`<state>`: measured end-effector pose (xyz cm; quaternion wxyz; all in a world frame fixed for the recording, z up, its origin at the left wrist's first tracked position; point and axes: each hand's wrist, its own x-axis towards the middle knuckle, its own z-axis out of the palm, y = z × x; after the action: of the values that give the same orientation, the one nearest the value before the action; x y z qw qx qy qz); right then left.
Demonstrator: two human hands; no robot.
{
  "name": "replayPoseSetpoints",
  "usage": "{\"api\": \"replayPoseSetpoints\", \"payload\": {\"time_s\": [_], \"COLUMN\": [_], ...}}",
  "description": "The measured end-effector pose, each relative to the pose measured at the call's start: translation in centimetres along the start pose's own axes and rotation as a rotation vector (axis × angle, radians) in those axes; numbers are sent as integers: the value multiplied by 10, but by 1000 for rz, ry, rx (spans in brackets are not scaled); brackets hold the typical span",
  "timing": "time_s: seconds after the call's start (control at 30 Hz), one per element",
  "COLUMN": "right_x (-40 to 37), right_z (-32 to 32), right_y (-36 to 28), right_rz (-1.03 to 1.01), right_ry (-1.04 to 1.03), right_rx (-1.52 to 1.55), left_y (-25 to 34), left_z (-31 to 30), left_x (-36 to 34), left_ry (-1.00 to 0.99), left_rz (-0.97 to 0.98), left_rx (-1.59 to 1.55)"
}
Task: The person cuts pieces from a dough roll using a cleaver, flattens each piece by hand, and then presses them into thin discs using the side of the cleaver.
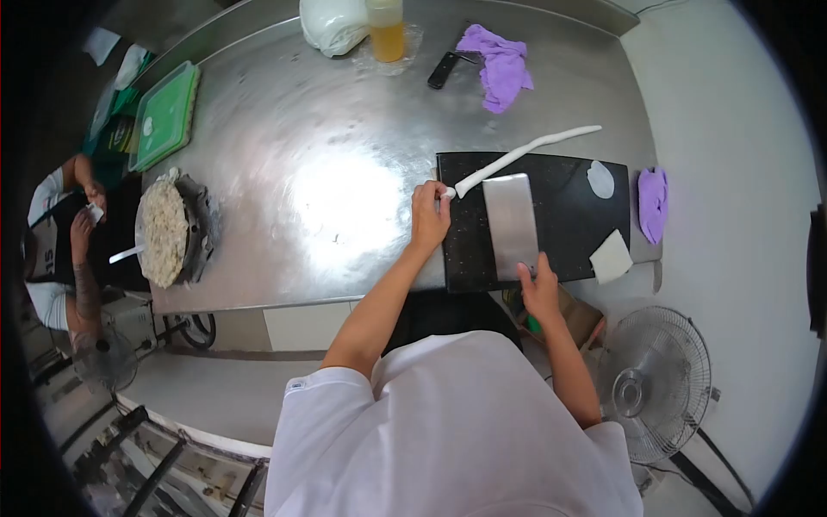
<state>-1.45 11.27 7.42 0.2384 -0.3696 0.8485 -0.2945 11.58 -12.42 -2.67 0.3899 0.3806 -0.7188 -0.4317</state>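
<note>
My left hand (428, 217) is at the left edge of the black board (564, 228), its fingertips closed on a small white piece of dough (449, 193). Beside that piece begins a long dough rope (530, 152), running up and right past the board's far edge. A broad-bladed cleaver (512, 220) lies over the board's middle. At its near right corner my right hand (541, 293) grips it; the handle is hidden by the fingers. A thin round dough sheet (600, 179) rests at the board's far right.
A folded whitish cloth (611, 257) and purple cloths (653, 205) lie at right. Farther back are a black-handled tool (443, 71) and a container of yellow liquid (387, 39). A bowl of filling (164, 228) and green tray (165, 116) stand left, near another person (65, 241).
</note>
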Motion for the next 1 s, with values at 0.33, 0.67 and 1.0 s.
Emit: {"api": "replayPoseSetpoints", "payload": {"time_s": [0.33,0.67,1.0], "right_x": [-51,-110,-114], "right_z": [-31,-21,-15], "right_y": [27,104,126], "right_rz": [244,257,441], "right_ry": [203,359,416], "right_rx": [287,366,493], "left_y": [53,80,110], "left_z": [1,73,105], "left_x": [-13,-33,-17], "left_ry": [-425,-969,-1103], "left_rz": [280,539,333], "left_rx": [-49,385,729]}}
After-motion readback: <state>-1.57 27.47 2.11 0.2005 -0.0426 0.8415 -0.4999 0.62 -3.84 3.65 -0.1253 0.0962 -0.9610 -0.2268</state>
